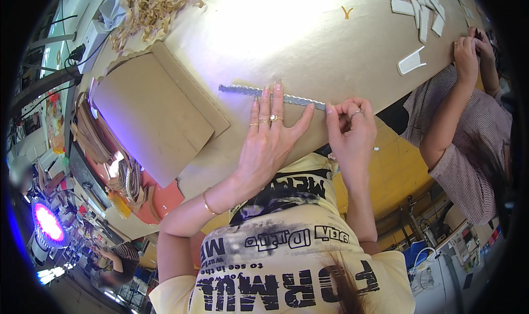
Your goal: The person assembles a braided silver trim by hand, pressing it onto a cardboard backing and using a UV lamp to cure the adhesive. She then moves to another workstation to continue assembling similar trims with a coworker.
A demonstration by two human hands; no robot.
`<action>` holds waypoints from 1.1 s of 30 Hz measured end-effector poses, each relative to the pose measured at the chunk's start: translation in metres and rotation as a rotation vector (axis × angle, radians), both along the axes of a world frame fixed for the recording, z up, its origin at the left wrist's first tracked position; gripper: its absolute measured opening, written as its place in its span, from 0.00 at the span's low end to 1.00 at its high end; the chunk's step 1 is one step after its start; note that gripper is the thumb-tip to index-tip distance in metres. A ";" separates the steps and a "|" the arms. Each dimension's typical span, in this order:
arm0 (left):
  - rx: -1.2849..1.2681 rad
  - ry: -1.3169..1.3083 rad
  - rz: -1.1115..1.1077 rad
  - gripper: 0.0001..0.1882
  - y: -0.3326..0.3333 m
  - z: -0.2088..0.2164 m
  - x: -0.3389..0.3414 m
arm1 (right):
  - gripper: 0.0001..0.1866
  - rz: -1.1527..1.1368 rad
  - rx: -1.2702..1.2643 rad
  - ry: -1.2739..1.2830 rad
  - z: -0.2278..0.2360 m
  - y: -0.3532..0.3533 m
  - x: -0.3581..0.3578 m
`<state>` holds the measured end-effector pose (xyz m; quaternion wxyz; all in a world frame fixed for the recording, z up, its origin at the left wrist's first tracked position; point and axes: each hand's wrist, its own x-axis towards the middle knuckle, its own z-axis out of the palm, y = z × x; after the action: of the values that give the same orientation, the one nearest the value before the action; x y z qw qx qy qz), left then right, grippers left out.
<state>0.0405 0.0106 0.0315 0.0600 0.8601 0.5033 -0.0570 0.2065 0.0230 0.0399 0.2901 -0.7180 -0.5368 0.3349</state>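
Observation:
A narrow grey-blue strip with a wavy, scalloped edge [297,100] lies slantwise on the brown-covered table in front of me. My left hand [264,140] rests flat across its middle, fingers stretched out and pressing it down, the thumb spread toward the right. At the strip's right end, the thumb and forefinger of my right hand [352,135] are closed in a pinch on its tip. The other fingers of that hand are curled in. My left fingers cover part of the strip's middle.
Left of my hands sits a folded brown cardboard sheet [151,113]. Behind it is a heap of curly tan strips [146,11]. White flat pieces [419,8], a white U-shaped piece [411,63] and a small orange-brown forked piece [346,12] lie farther off. A co-worker's hands [467,55] are at right.

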 end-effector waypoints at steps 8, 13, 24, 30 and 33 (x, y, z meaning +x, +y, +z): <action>-0.009 0.015 0.030 0.33 -0.002 0.000 0.007 | 0.07 -0.072 -0.001 0.088 0.001 -0.006 0.005; -0.006 0.023 0.026 0.32 -0.002 0.001 0.007 | 0.06 -0.054 -0.040 0.127 0.005 -0.007 0.011; 0.001 0.011 0.030 0.32 -0.001 0.002 0.007 | 0.04 -0.024 -0.042 0.010 0.007 -0.004 0.005; -0.007 -0.001 0.028 0.32 -0.001 0.002 0.007 | 0.04 -0.029 -0.037 0.014 0.006 -0.005 0.004; -0.006 0.004 0.024 0.32 -0.001 0.002 0.006 | 0.03 -0.022 -0.041 0.013 0.006 -0.004 0.004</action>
<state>0.0468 0.0098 0.0338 0.0622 0.8538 0.5133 -0.0597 0.2104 0.0191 0.0457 0.2823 -0.7277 -0.5199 0.3471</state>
